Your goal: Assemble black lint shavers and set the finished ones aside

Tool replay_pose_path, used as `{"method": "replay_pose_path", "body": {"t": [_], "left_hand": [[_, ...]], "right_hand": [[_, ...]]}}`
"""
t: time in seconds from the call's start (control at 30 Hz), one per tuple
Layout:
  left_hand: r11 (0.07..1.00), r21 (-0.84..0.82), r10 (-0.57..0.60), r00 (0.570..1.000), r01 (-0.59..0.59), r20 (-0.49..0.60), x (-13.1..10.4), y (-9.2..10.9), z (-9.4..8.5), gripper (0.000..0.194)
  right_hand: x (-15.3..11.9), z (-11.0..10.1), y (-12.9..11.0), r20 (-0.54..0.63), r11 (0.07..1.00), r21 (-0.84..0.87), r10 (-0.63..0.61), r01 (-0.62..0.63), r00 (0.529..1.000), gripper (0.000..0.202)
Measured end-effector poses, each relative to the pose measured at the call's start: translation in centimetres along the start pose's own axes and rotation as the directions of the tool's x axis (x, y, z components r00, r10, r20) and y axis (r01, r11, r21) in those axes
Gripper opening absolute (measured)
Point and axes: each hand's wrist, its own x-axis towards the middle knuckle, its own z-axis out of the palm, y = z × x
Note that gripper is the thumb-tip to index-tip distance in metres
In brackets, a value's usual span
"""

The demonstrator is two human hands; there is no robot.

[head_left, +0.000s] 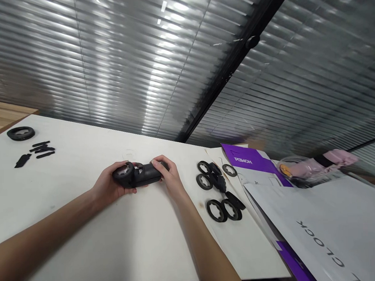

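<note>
Above the white table, both hands grip a black handheld device with a round, mesh-like end and a straight body. My left hand [110, 182] is wrapped round the round end, its thumb on top. On the other end of the black device [145, 174], my right hand [168, 174] is closed with the thumb lying along the upper side. Between the hands, a gap shows in the device near its round end. The undersides of the fingers are partly hidden behind it.
Right of my hands lie several black rings [217, 210] and dark parts [219, 182]. At the far left are a thicker black ring [21, 133] and small flat black pieces [43, 149]. Purple-and-white packaging [252, 158], a large white box [325, 221] and a pink wrapped bundle [317, 162] crowd the right. Metal blinds [120, 69] rise behind the table [95, 250].
</note>
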Motion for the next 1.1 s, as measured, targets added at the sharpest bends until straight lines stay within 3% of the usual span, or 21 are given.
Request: {"method": "replay_pose_path", "body": {"t": [0.27, 0.57, 0.77, 0.93, 1.1], "left_hand": [[1.0, -0.016, -0.001, 1.0, 0.0, -0.019, -0.1, 0.1, 0.3, 0.021], [1.0, 0.001, 0.017, 1.0, -0.017, -0.014, 0.0, -0.2, -0.4, 0.022], [1.0, -0.02, 0.003, 1.0, -0.003, -0.019, -0.1, 0.0, -0.4, 0.037], [1.0, 0.0, 0.02, 1.0, -0.02, 0.016, -0.4, 0.0, -0.4, 0.05], [0.981, 0.138, 0.126, 0.988, -0.138, 0.092, -0.4, -0.6, -0.3, 0.04]], "right_hand": [[-0.2, 0.0, -0.3, 0.025, 0.991, -0.097, -0.085, 0.087, 0.996, 0.028], [-0.5, 0.2, -1.1, 0.092, 0.989, -0.069, -0.125, 0.131, 0.988, 0.024], [-0.4, 0.0, -0.4, 0.1, 0.992, 0.088, -0.095, 0.086, 0.99, 0.047], [-0.4, -0.1, -0.8, 0.025, 0.977, 0.211, -0.043, 0.037, 0.999, 0.056], [0.1, -0.4, -0.7, 0.022, 0.942, 0.336, 0.008, -0.015, 1.0, 0.065]]}}
